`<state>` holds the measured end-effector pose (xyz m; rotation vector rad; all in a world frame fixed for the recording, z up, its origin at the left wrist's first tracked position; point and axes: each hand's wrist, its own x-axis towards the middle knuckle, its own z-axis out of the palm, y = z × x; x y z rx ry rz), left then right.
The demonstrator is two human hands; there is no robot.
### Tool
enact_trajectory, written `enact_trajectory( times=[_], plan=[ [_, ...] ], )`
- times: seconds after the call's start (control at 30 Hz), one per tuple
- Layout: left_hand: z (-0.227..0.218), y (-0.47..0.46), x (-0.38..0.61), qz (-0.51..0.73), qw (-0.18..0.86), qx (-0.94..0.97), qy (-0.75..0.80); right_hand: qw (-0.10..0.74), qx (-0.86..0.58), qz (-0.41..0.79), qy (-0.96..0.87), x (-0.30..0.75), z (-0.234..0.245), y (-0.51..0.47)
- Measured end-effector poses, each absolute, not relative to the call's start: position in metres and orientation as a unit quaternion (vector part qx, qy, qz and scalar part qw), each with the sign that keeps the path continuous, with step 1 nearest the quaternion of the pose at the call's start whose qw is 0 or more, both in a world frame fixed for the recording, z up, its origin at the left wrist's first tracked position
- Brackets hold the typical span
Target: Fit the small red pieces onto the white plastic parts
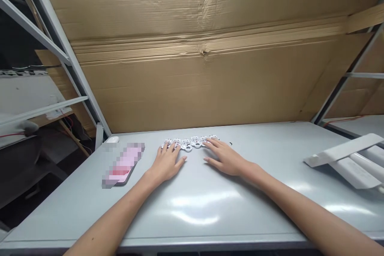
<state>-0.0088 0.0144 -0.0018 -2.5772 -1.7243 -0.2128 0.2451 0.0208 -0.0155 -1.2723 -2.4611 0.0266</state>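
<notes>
Several small white plastic parts (196,141), each with a ring-shaped end, lie in a row near the back of the grey table. My left hand (166,163) rests palm down at the row's left end, its fingertips over the parts there and its thumb stretched toward the middle. At the right end, my right hand (224,157) lies with fingers spread, its fingertips touching or just over the parts. Both hands are open, and nothing is gripped in either. The fingers partly hide the parts at both ends.
A blurred pink phone-like object (126,164) lies left of my left hand, with a small white item (113,139) behind it. White long boxes (348,160) are piled at the right. Cardboard (192,88) walls off the back, between metal frame posts (81,76). The table (192,200) is glossy.
</notes>
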Motion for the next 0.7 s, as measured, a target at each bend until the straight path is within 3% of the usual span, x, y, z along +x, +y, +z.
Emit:
enact_trajectory(
  times=[0.3, 0.7],
  plan=[
    [-0.003, 0.000, 0.004, -0.056, -0.012, -0.844, -0.534, 0.128, -0.418, 0.093, -0.894, 0.236, -0.013, 0.021],
    [0.001, 0.001, 0.002, -0.025, -0.071, -0.836, -0.544, 0.163, -0.368, 0.068, -0.913, 0.240, -0.006, 0.015]
  ],
)
